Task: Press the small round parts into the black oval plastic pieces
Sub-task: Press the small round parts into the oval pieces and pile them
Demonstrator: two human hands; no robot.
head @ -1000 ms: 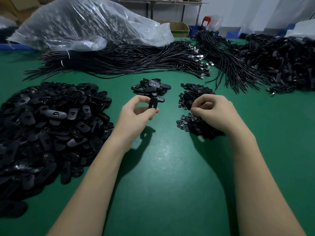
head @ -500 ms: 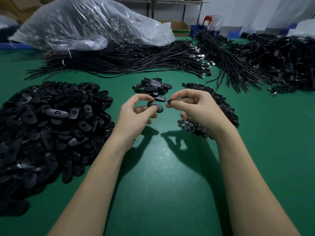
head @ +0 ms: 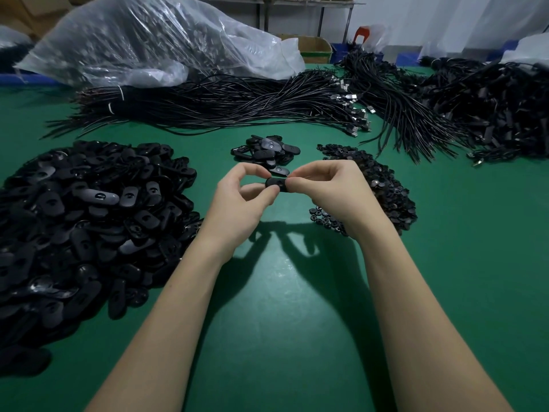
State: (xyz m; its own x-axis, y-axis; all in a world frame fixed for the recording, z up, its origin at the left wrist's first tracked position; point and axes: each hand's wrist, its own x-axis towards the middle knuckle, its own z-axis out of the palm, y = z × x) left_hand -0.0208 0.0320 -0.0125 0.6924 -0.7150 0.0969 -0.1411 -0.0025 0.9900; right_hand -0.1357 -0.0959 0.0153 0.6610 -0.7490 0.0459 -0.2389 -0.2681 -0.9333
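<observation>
Table (head: 297,337): green mat, work surface; white wall + metal frame legs behind.
Bag (head: 154,40): clear plastic, far L on table, bulging; contents dark, can't tell what exactly.
Box (head: 315,49): cardboard, behind bag, past table edge; contents not visible.
Cables (head: 237,105): black bundles w/ metal plugs, spread across back of table; more tangled at far R.
Big pile (head: 89,221): black oval pcs, loose heap on L of table, beside L forearm.
Small pile (head: 267,151): a few oval pcs, centre, just beyond the hands.
Round parts (head: 386,185): heap of small black round parts on R, partly hidden behind R hand.
Oval pc (head: 276,183): held in air over mat, between both hands, just in front of small pile.
L hand (head: 240,203): thumb + forefinger curled, pinching L end of oval pc; other fingers tucked under.
R hand (head: 332,191): fingers curled, fingertips pressed on R end of oval pc. Whether a round part sits under those tips: can't tell, hidden.
Shadows: both hands cast dark shapes on mat below wrists.
</observation>
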